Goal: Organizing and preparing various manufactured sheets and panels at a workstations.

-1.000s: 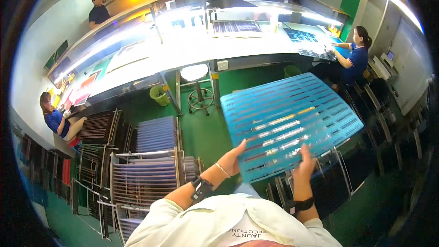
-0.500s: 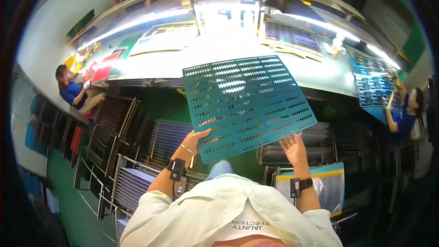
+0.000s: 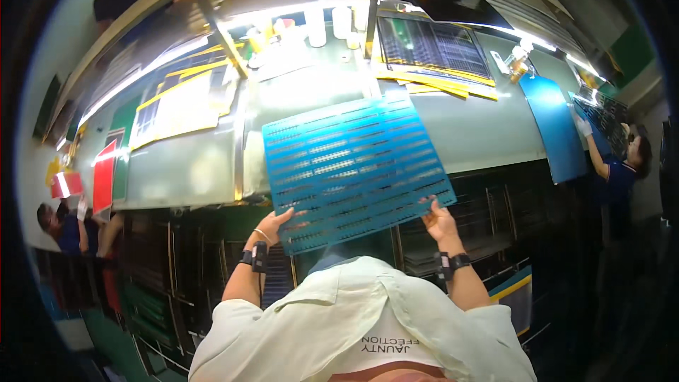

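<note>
Between my hands is a thin blue sheet [image 3: 353, 163] with rows of small toothed cutouts, tilted in front of my body with its far edge over the lit workbench. My left hand [image 3: 274, 225] grips its near left corner, thumb on top. At the near right corner my right hand [image 3: 440, 221] pinches the sheet's edge, with some fingers hidden underneath. Light from the bench shows through several of the cutouts.
A long bench [image 3: 467, 127] runs across ahead. Yellow-edged panels lie in a left stack [image 3: 180, 102] and a right stack [image 3: 438, 56]. Co-workers handle a red board [image 3: 104, 173] at left and a blue board [image 3: 555, 131] at right. Dark racks stand below.
The bench now appears closer and its fittings show more clearly. I still hold the sheet with both hands; in the picture it has shifted slightly left, and my right hand's fingers have closed around the edge.
</note>
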`<state>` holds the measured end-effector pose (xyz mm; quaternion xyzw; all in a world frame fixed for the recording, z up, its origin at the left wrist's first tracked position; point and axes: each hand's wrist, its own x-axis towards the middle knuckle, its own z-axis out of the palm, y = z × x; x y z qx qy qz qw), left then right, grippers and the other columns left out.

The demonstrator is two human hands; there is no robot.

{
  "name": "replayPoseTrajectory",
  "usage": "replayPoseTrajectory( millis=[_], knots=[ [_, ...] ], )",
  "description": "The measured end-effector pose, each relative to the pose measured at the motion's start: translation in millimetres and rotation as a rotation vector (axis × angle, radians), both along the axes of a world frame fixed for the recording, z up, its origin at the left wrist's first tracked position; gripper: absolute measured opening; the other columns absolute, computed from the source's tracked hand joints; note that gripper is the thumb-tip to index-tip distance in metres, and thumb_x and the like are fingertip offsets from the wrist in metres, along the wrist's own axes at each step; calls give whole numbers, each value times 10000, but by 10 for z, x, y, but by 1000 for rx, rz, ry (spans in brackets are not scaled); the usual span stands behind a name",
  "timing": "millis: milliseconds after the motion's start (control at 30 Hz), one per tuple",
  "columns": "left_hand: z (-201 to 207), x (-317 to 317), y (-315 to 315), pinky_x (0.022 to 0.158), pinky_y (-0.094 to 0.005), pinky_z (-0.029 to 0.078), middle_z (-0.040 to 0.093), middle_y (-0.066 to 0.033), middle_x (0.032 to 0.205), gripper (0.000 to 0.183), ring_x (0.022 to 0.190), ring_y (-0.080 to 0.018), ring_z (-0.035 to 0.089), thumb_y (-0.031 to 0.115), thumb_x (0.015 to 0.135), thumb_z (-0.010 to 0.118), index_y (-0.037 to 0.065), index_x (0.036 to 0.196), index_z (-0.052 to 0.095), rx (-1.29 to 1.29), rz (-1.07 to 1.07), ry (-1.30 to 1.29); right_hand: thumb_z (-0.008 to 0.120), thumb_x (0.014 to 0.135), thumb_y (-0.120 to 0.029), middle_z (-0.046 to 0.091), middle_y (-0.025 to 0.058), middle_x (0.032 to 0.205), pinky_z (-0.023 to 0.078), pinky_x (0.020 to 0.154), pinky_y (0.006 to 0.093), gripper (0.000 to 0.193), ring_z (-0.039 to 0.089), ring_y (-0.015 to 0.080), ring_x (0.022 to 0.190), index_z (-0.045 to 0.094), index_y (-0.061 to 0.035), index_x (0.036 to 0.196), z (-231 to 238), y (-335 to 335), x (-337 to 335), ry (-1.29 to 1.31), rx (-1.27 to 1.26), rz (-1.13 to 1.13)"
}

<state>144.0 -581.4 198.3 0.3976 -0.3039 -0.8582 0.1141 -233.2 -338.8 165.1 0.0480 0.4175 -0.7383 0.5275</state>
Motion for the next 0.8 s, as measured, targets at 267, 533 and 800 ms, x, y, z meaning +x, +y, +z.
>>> replayPoseTrajectory(
  millis=[267, 533, 800],
  knots=[
    [-882, 340, -914, 717, -321, 483, 585, -48, 990, 485, 826, -164, 570, 459, 902, 372, 58, 1153, 475, 62, 291, -472, 531, 870, -252, 586, 79, 860, 513, 699, 373, 187, 593, 219, 793, 476, -76, 906, -546, -796, 211, -179, 332, 34],
    [-325, 230, -1134, 634, -272, 477, 623, -108, 943, 826, 771, -168, 601, 679, 817, 184, -15, 1162, 469, 249, 317, -276, 495, 888, -292, 583, 117, 878, 505, 769, 338, 329, 594, 246, 859, 501, 31, 950, -207, -938, 41, -131, 397, 308],
    [-294, 420, -1315, 773, -348, 479, 604, -172, 1019, 925, 851, -242, 614, 719, 785, 145, -57, 1194, 438, 228, 342, -146, 487, 892, -278, 608, 140, 868, 527, 722, 325, 278, 615, 241, 851, 524, -3, 897, -244, -1116, 70, -168, 405, 418]
  ],
)
